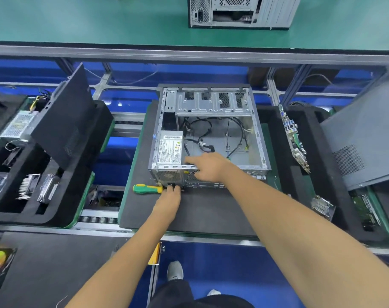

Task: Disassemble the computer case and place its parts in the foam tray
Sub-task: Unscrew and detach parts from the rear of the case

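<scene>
The open computer case (259,138) lies on a black foam mat (211,210) in the middle. A grey power supply (170,147) sits in its near-left corner, with loose black cables (202,143) beside it. My right hand (208,166) rests on the case's near rim, fingers stretched out and touching the power supply's edge. My left hand (169,197) is at the case's rear face, its fingers curled over the shaft end of a green and yellow screwdriver (147,189) lying on the mat. A foam tray (62,207) on the left holds several parts.
A black side panel (64,116) leans in the left tray. On the right, another foam tray (322,174) holds an upright motherboard (295,138) and a grey panel (362,134). A second case (240,12) stands on the green bench behind.
</scene>
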A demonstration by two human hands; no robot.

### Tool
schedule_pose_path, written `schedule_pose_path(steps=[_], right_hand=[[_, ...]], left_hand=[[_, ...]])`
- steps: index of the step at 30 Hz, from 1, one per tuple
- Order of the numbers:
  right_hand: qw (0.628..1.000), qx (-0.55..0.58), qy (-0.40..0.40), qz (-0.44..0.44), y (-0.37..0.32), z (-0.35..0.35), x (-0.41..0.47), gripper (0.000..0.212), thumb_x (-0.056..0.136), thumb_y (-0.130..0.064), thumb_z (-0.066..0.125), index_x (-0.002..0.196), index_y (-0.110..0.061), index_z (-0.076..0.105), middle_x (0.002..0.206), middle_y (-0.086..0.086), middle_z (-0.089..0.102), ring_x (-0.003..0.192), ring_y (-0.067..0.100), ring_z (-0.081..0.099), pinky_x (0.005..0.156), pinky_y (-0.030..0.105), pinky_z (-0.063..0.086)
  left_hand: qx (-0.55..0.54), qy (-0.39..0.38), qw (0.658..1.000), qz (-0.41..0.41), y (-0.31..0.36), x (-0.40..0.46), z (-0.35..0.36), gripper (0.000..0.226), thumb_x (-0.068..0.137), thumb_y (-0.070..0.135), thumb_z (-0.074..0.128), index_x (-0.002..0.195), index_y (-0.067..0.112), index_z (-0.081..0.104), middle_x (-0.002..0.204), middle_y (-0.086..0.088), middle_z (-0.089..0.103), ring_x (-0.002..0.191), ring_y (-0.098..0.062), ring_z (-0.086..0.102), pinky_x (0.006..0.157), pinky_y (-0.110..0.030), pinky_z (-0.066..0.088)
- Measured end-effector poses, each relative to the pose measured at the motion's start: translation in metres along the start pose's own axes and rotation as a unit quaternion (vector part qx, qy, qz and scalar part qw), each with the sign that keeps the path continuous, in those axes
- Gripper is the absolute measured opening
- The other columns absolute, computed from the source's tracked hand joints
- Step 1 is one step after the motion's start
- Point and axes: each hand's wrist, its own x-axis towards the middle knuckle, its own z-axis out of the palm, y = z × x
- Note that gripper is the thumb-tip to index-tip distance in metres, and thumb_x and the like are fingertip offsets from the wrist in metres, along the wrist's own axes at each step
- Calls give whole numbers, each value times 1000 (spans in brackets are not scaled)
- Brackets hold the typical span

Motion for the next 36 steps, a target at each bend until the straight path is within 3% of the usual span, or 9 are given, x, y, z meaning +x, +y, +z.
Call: schedule_pose_path(steps=[4,8,13,20,27,31,33,34,36], right_hand=[[1000,-10,-9,16,0,2,2,55,85,-25,52,138,-37,43,64,-3,51,61,11,49,52,31,29],[999,-23,-6,27,0,4,2,60,83,-26,50,142,-39,41,61,-4,52,61,13,51,52,30,26],[999,-19,-9,42,1,5,7,61,80,-31,48,141,-37,43,66,-6,55,66,17,55,51,29,26],[998,-7,-3,55,1,7,6,60,79,-34,48,138,-41,43,63,-8,51,67,15,51,52,28,25],[998,-11,-5,64,1,5,5,59,85,-29,54,142,-37,46,61,-10,48,61,2,42,51,28,24],[998,-8,-12,66,0,4,5,58,83,-28,53,140,-38,47,59,-6,50,61,0,43,52,29,29],[998,-8,-18,67,0,4,4,56,83,-28,52,138,-37,48,58,-5,51,60,1,44,52,30,33],[997,-10,-20,68,0,4,4,55,83,-28,52,137,-37,47,58,-4,51,60,2,46,52,30,35],[997,-12,-22,68,1,5,5,55,83,-29,52,137,-37,47,58,-4,52,60,2,47,52,30,35]], left_hand=[[0,-16,1000,15,-6,9,-10,30,99,8,55,129,5,52,133,-17,52,119,-36,58,95,-43,48],[-121,-19,992,13,-15,11,-23,15,90,7,59,102,7,67,110,-17,68,100,-35,66,85,-38,51],[-276,-10,961,10,-33,13,-21,17,83,2,66,76,16,59,84,-12,73,80,-27,66,76,-30,51],[-533,-28,845,-36,-43,6,-4,30,88,-9,70,74,9,51,77,-17,67,70,-28,67,84,-53,60],[-687,-94,717,-65,-40,-4,-2,16,98,-3,62,112,2,65,93,-14,67,86,-19,70,78,-27,62],[-729,-131,660,-122,-31,-6,-6,25,105,0,39,103,0,64,79,-7,55,66,-12,52,55,-19,44],[-722,-144,659,-153,-28,-2,-8,29,103,6,35,89,3,60,72,-4,48,58,-12,41,48,-21,31],[-698,-147,685,-149,-27,1,-9,30,104,11,37,84,6,58,70,-3,46,57,-12,39,47,-21,28],[-585,-136,796,-72,-28,6,-7,31,108,24,43,82,12,57,71,1,47,61,-13,43,51,-22,31]])
